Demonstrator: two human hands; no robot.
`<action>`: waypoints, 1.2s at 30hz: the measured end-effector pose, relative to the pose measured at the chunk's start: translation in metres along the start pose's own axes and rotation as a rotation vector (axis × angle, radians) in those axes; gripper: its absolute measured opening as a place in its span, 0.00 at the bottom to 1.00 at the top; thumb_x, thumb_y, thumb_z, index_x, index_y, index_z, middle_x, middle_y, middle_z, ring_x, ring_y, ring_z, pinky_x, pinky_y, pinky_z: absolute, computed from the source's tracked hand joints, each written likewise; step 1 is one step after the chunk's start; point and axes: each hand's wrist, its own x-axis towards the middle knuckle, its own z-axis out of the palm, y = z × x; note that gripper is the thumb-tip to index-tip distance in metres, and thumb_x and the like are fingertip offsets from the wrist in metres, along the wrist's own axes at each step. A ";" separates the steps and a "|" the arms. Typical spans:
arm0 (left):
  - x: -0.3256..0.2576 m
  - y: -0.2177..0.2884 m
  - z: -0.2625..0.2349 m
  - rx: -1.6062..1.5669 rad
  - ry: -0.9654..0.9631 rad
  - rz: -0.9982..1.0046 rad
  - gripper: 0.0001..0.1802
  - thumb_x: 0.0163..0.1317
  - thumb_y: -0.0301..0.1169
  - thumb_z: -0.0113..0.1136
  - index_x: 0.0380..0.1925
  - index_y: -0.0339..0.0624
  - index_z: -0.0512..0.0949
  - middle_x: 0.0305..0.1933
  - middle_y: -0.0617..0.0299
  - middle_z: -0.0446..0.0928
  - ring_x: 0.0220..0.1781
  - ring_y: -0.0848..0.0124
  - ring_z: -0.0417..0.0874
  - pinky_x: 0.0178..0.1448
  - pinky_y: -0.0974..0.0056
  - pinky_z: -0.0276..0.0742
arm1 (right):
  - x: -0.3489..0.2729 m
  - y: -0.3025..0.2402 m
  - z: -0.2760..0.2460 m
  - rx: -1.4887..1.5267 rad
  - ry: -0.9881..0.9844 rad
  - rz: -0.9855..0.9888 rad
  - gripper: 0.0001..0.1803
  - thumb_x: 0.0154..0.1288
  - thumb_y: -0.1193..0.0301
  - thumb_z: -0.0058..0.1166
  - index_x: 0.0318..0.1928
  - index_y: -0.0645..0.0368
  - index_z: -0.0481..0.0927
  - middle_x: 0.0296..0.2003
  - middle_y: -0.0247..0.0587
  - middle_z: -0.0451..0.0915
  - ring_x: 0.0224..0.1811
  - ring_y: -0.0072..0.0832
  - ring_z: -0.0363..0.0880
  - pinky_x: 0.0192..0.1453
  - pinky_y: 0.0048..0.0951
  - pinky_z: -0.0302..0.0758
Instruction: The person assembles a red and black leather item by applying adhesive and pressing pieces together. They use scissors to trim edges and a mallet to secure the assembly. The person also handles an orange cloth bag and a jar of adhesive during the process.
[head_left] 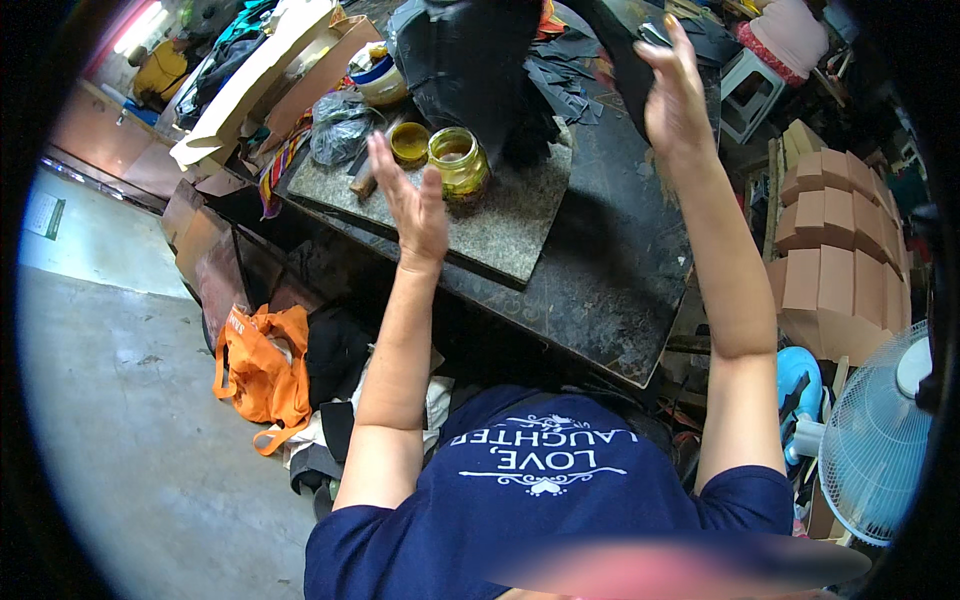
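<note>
My left hand [415, 215] is raised over the near left part of a grey stone slab, its fingers stretched and thumb apart, holding nothing. Just beyond it stand an open glass jar [457, 165] with yellowish contents and a small round tub [409, 143] of amber stuff. On the right, my right hand [680, 105] is lifted with fingers extended, its palm beside a black strip of material [622, 70]. Whether palm and strip touch is unclear. A large black piece of material [460, 65] rises at the slab's far side, its top cut off by the picture's edge.
The stone slab [515, 245] rests on a dark worn table [600, 290]. Black scraps [565, 75] lie at the back. A plastic bag [340, 125] and a white-and-blue tub [378, 80] stand left. Stacked brown boxes [835, 220] and a fan [880, 440] are right; an orange bag [262, 365] lies lower left.
</note>
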 end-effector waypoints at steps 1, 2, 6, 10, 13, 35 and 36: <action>0.011 0.006 -0.005 0.141 -0.020 0.060 0.52 0.66 0.66 0.49 0.77 0.40 0.49 0.80 0.38 0.38 0.82 0.48 0.42 0.81 0.47 0.40 | -0.016 -0.004 -0.005 -0.015 0.053 0.022 0.50 0.62 0.67 0.61 0.77 0.57 0.43 0.62 0.55 0.68 0.59 0.42 0.78 0.63 0.48 0.78; 0.024 0.012 -0.006 0.252 -0.031 0.204 0.50 0.66 0.67 0.49 0.77 0.47 0.52 0.80 0.37 0.40 0.82 0.47 0.42 0.81 0.47 0.40 | -0.030 -0.007 -0.009 -0.025 0.088 0.049 0.50 0.62 0.67 0.61 0.77 0.59 0.45 0.65 0.53 0.66 0.62 0.41 0.76 0.66 0.48 0.76; 0.087 0.049 0.031 0.600 -0.292 0.778 0.47 0.52 0.64 0.66 0.72 0.65 0.66 0.81 0.59 0.51 0.82 0.49 0.47 0.78 0.32 0.40 | -0.051 -0.006 -0.013 0.067 0.146 0.137 0.50 0.63 0.73 0.58 0.77 0.58 0.40 0.54 0.50 0.74 0.58 0.37 0.78 0.62 0.45 0.80; 0.117 0.077 0.075 0.959 -0.647 0.612 0.41 0.53 0.62 0.66 0.67 0.67 0.71 0.82 0.52 0.48 0.81 0.40 0.47 0.75 0.26 0.44 | -0.064 0.001 -0.023 -0.039 0.199 0.100 0.48 0.59 0.69 0.63 0.76 0.61 0.52 0.68 0.50 0.60 0.70 0.31 0.64 0.78 0.31 0.56; 0.120 0.077 0.092 1.070 -0.774 0.497 0.42 0.54 0.60 0.66 0.70 0.69 0.68 0.81 0.52 0.51 0.79 0.41 0.53 0.75 0.26 0.43 | -0.080 0.002 -0.043 0.003 0.291 0.217 0.53 0.59 0.75 0.62 0.78 0.57 0.42 0.58 0.57 0.71 0.56 0.34 0.78 0.62 0.35 0.77; -0.028 0.123 0.088 0.480 -1.178 0.959 0.52 0.40 0.34 0.77 0.71 0.56 0.67 0.78 0.59 0.59 0.81 0.55 0.53 0.77 0.36 0.52 | -0.210 -0.061 -0.045 -0.137 0.245 0.591 0.55 0.61 0.83 0.57 0.80 0.50 0.35 0.25 0.31 0.74 0.19 0.16 0.71 0.20 0.18 0.70; -0.045 0.128 0.083 0.255 -1.140 0.931 0.49 0.42 0.33 0.75 0.70 0.52 0.68 0.76 0.58 0.62 0.80 0.56 0.56 0.77 0.37 0.56 | -0.212 -0.071 -0.036 -0.154 0.214 0.565 0.55 0.62 0.82 0.58 0.80 0.50 0.36 0.26 0.32 0.75 0.19 0.16 0.72 0.20 0.18 0.70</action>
